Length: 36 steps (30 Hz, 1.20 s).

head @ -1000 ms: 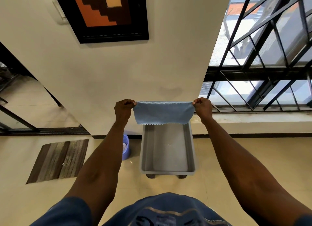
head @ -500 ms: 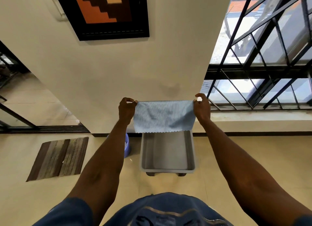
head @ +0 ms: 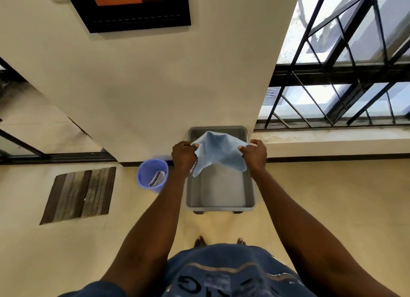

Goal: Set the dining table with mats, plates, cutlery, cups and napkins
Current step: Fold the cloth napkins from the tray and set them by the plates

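Observation:
A light blue napkin (head: pixel 218 153) with a scalloped edge hangs between my two hands above a grey plastic tub (head: pixel 250 186). My left hand (head: pixel 183 155) pinches its left corner and my right hand (head: pixel 255 154) pinches its right corner. The cloth bulges upward in the middle and droops loosely, with one corner pointing down on the left. The tub stands on short feet against the wall, and its visible inside looks bare.
A purple bucket (head: pixel 152 175) with a striped cloth inside stands left of the tub. A brown striped floor mat (head: pixel 79 194) lies further left. A cream wall with a framed picture (head: pixel 131 6) is ahead, and barred windows (head: pixel 346 75) are on the right.
My hands came down and closer together over the tub. The napkin, held taut and flat before, now sags and folds. The view tilted down, showing more floor and my feet.

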Tool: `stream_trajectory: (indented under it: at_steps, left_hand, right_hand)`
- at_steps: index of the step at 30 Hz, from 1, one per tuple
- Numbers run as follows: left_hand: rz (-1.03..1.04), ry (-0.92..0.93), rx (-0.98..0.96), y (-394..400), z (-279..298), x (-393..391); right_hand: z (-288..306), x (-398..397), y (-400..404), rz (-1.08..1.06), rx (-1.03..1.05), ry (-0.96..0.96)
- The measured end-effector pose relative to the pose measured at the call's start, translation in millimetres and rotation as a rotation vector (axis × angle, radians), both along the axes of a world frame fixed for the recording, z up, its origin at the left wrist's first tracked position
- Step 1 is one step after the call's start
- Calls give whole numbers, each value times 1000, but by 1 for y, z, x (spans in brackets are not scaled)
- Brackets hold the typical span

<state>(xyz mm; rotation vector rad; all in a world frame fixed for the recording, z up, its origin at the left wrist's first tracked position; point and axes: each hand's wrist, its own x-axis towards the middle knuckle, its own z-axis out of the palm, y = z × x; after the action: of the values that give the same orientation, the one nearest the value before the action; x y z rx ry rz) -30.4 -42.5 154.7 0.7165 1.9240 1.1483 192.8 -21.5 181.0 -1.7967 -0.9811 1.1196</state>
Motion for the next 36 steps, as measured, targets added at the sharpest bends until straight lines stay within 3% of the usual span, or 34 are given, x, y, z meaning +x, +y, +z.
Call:
stream_trajectory:
  at_steps: [8, 15, 20, 28, 36]
  left_hand:
    - [-146, -161, 24, -20, 4, 60]
    - [-195, -179, 60, -28, -3, 76]
    - [-111, -225, 54, -25, 3, 76]
    - [-129, -196, 9, -23, -1, 72]
    - [-175, -289, 44, -24, 13, 68]
  right_hand:
    - [-15, -30, -27, 159, 45, -15]
    - [2, -36, -48, 212, 132, 253]
    - [-6, -38, -45, 224, 154, 80]
    - [-12, -40, -45, 280, 183, -14]
    - [-12, -44, -39, 307, 133, -81]
